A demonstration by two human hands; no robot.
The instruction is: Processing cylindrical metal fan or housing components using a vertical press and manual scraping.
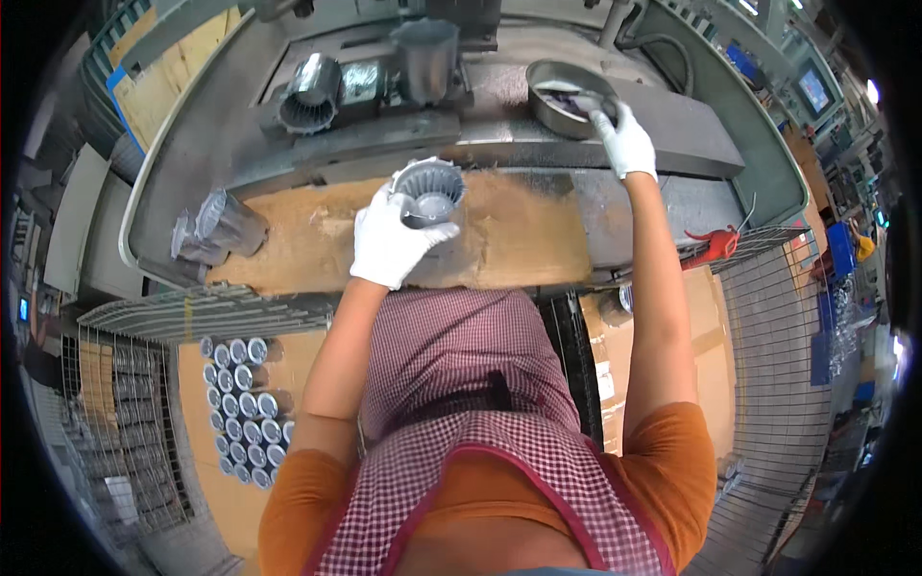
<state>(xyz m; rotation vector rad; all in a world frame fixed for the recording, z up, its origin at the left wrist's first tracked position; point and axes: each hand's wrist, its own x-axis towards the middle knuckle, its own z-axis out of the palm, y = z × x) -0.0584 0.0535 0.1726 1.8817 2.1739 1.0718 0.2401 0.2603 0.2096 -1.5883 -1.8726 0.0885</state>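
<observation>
Wire bin (pixel 221 319): cylinders (pixel 250 405) on cardboard (pixel 226 504)
Surface: tan board (pixel 528 235), grey machine bed (pixel 624 216)
Finned cup (pixel 429 182): over board, grasped by left hand (pixel 392 240); mouth, long axis toward the camera
Right hand (pixel 626 144): at round pan (pixel 547 117); cannot tell its grip

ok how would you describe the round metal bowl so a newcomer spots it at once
Find the big grey machine table in front of the person and look beyond its brown board. Right of centre stands the round metal bowl, with the white-gloved right hand at its right side. It is wide and low, unlike the narrower, deeper metal cups to its left.
</observation>
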